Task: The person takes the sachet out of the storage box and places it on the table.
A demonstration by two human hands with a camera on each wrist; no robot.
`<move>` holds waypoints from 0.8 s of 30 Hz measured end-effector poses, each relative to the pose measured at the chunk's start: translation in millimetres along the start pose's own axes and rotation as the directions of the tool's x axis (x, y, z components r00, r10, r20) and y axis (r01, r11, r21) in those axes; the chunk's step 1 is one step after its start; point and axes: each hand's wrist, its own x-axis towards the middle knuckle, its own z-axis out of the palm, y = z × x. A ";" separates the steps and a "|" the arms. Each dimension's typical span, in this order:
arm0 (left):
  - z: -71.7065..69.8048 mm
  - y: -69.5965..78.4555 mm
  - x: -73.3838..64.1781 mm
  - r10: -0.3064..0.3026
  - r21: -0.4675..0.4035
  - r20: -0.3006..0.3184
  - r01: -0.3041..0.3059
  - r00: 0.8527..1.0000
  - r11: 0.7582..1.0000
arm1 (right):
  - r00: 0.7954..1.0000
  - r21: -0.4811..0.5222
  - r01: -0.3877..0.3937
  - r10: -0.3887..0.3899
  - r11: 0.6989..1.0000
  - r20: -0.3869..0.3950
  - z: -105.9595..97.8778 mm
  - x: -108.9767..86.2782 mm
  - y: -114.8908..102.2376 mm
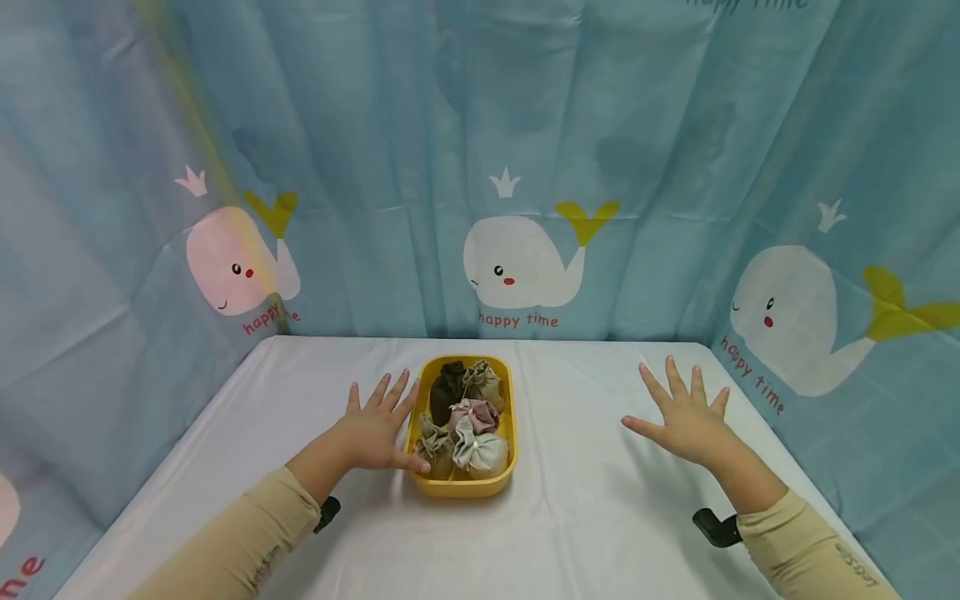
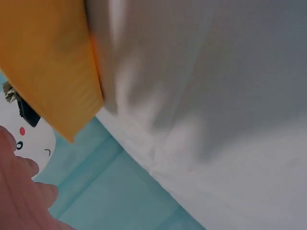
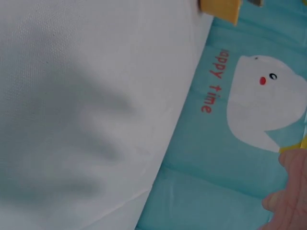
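Observation:
A yellow tray (image 1: pixel 462 487) stands on the white table, holding several small gathered cloth pouches: a dark brown one (image 1: pixel 447 392), a beige one (image 1: pixel 486 383), a pink one (image 1: pixel 474 415), a white one (image 1: pixel 480 454) and an olive one (image 1: pixel 433 442). My left hand (image 1: pixel 373 429) is spread flat-fingered at the tray's left side, its thumb over the near left rim; whether it touches is unclear. Away to the right, my right hand (image 1: pixel 686 421) hovers above the table with fingers spread, holding nothing. In the left wrist view the tray wall (image 2: pixel 48 57) looms close.
The white tablecloth (image 1: pixel 570 533) covers the table. Blue curtains (image 1: pixel 375 250) printed with whales hang behind it and along both sides. A black strap mount (image 1: pixel 716 528) sits under the right wrist, and another (image 1: pixel 327 514) under the left.

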 end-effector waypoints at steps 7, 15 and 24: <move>13.8 2.4 -2.6 0.043 -0.021 0.012 -0.042 0.999 0.999 | 1.000 0.003 0.005 -0.005 1.000 -0.006 5.9 -2.0 0.7; 18.3 4.6 -3.0 0.056 -0.012 0.039 -0.055 0.998 0.998 | 1.000 0.008 0.010 -0.010 1.000 -0.013 2.1 -2.4 -2.6; 19.9 7.8 -1.6 0.076 -0.026 0.048 -0.075 0.996 0.997 | 1.000 0.019 0.001 0.000 1.000 -0.015 3.8 -4.1 -2.4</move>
